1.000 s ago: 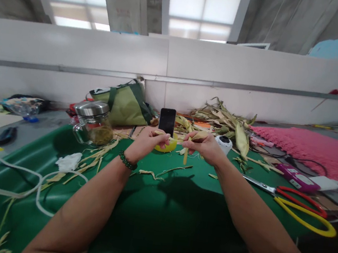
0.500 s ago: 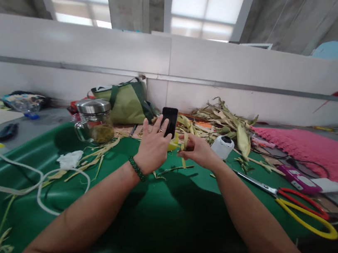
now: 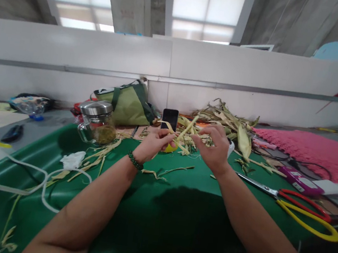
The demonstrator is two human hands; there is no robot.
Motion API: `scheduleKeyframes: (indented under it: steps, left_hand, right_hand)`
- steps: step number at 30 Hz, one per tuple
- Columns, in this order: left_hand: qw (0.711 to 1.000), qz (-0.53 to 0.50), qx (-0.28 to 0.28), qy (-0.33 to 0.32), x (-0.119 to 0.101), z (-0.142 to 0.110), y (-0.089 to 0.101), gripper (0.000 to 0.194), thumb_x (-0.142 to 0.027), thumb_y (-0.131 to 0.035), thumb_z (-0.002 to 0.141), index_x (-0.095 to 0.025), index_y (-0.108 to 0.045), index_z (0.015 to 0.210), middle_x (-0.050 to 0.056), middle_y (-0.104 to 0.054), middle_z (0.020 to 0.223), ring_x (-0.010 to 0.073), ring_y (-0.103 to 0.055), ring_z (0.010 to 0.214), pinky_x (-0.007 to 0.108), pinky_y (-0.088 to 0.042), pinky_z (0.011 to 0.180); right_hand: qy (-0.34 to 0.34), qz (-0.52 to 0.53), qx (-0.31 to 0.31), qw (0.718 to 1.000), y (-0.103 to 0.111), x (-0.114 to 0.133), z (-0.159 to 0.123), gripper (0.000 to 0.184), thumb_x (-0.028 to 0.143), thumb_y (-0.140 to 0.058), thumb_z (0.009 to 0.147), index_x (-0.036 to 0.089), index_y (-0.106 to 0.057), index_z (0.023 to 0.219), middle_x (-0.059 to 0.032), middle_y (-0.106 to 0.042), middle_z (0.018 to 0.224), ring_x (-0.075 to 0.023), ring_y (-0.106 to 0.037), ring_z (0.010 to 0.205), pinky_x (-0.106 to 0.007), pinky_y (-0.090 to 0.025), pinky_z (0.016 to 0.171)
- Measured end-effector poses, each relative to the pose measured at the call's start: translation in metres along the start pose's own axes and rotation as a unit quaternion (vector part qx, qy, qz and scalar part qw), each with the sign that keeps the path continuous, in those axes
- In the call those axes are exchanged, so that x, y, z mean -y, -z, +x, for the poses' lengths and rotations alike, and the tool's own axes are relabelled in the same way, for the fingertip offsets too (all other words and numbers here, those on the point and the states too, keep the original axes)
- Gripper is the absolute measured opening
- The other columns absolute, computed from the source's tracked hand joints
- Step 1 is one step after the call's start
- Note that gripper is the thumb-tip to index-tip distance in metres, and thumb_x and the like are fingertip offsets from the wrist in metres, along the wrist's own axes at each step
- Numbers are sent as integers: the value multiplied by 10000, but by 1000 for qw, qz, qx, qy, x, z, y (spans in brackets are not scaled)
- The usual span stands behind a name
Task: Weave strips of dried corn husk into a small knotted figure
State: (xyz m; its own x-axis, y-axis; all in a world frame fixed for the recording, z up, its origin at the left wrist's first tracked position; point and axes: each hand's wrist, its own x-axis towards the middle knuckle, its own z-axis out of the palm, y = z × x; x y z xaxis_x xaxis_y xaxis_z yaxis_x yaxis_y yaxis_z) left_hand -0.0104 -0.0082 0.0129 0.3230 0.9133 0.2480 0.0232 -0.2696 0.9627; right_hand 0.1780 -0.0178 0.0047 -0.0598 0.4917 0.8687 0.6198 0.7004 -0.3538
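Pinched in left hand (image 3: 154, 143) at clock-face centre: husk strips (image 3: 189, 128), with right hand (image 3: 216, 150) at three o'clock, loosely curled, hold uncertain. Presumably light, pliant, easily split; best gripped near crossing.

Toward the tabletop's (image 3: 37, 133) far edge, the right hand (image 3: 216, 150) hides most of a white object (image 3: 231, 148) from us.

Pale yellow husk strips (image 3: 188, 128) cross in the left hand (image 3: 154, 144).
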Motion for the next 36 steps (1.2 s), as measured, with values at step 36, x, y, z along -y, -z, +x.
scheduleKeyframes:
  steps: [36]
  left_hand:
    - [996,43,76,-13,-7,-2,17,324,-316,-756,628,-138,-706,893,15,-649,702,75,-513,550,184,-387,477]
  right_hand:
    - [-62,168,316,932,-3,-5,3,361,391,-520,851,144,-600,601,-12,-585,554,-99,-513,535,-208,-371,522]
